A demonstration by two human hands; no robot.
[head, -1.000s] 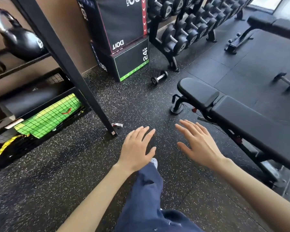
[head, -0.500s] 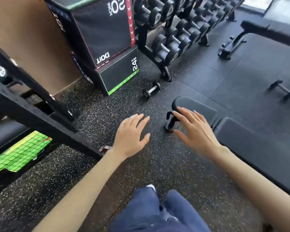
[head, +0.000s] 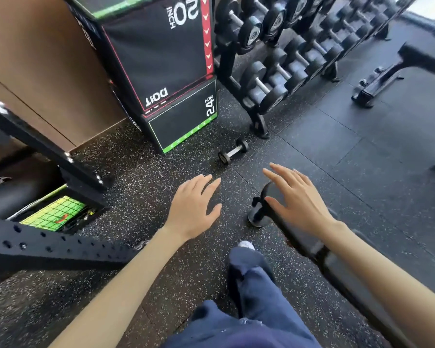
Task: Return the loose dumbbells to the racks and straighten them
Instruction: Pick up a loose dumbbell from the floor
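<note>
A small loose dumbbell [head: 233, 152] with black ends and a steel handle lies on the speckled floor, just in front of the foot of the dumbbell rack [head: 258, 121]. The rack runs toward the upper right and holds several black dumbbells on two tiers. My left hand [head: 195, 209] hovers open, palm down, a short way before the loose dumbbell. My right hand [head: 295, 198] is also open with fingers spread, above the end of a black bench [head: 337, 267]. Neither hand touches anything.
Stacked black plyo boxes [head: 166, 71] stand left of the rack. A black steel frame [head: 48, 247] and a storage shelf with a green mat [head: 58, 214] fill the left. Another bench [head: 387, 76] stands at the upper right. My blue-trousered leg [head: 256, 292] steps forward.
I have walked forward: the loose dumbbell and the rack are closer and larger. Both hands stay open and empty, now nearer the dumbbell.
</note>
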